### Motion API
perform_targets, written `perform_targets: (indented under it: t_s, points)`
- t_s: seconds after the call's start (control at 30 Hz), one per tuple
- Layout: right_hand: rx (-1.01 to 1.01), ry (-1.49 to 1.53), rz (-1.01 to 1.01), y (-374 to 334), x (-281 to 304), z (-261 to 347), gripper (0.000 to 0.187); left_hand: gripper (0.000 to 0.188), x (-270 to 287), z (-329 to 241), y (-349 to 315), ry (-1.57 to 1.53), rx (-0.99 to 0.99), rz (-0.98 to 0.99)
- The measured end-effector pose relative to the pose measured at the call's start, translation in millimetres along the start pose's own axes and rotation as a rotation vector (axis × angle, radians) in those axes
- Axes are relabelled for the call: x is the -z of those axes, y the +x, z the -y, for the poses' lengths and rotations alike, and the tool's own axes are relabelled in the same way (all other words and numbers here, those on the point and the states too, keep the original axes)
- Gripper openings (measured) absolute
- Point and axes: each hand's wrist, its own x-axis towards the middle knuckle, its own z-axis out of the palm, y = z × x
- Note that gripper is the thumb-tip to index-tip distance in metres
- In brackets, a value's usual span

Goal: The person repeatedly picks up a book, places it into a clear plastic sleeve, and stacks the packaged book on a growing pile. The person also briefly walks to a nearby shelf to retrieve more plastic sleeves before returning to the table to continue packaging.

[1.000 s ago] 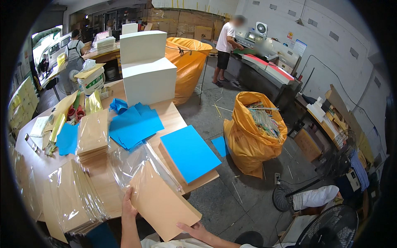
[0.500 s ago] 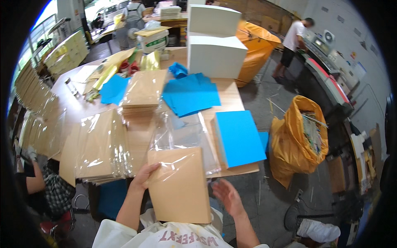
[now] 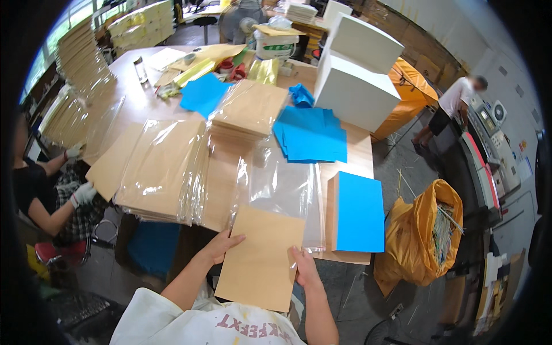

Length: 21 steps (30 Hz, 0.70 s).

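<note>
A flat kraft-brown cardboard panel (image 3: pixel 261 256) is held up between my two hands, in front of the table's near edge. My left hand (image 3: pixel 225 246) grips its left edge, thumb on the front. On the opposite edge my right hand (image 3: pixel 306 268) pinches it, with a glint of clear plastic by the fingers. Just beyond the panel, clear plastic bags (image 3: pixel 282 184) lie flat on the table. A stack of plastic-wrapped brown panels (image 3: pixel 164 164) sits to the left, and another brown stack (image 3: pixel 250 106) farther back. Right of the bags is a thick block of blue sheets (image 3: pixel 359 213).
Loose blue sheets (image 3: pixel 313 138) and white boxes (image 3: pixel 356 86) occupy the table's far right. An orange sack (image 3: pixel 402 247) of scraps stands on the floor at right. A seated co-worker's gloved hand (image 3: pixel 84 194) is close to the left stack. Another person (image 3: pixel 454 109) stands far right.
My right hand, free and apart from the panel before, now grips its right edge. Plastic glare across the panel's front has gone. The view has shifted, so the table appears farther right.
</note>
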Motion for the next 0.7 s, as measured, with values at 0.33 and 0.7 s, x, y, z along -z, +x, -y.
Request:
perform_targets:
  t_s: [0.33, 0.7]
  points:
    - [0.069, 0.028, -0.041, -87.3, 3.1, -39.7, 0.033, 0.054, -24.5, 23.0, -71.5, 0.167, -0.090, -0.158]
    - [-0.193, 0.090, -0.142, -115.8, -4.1, -56.3, 0.035, 0.046, -15.8, 68.1, -100.1, 0.152, 0.063, -0.215]
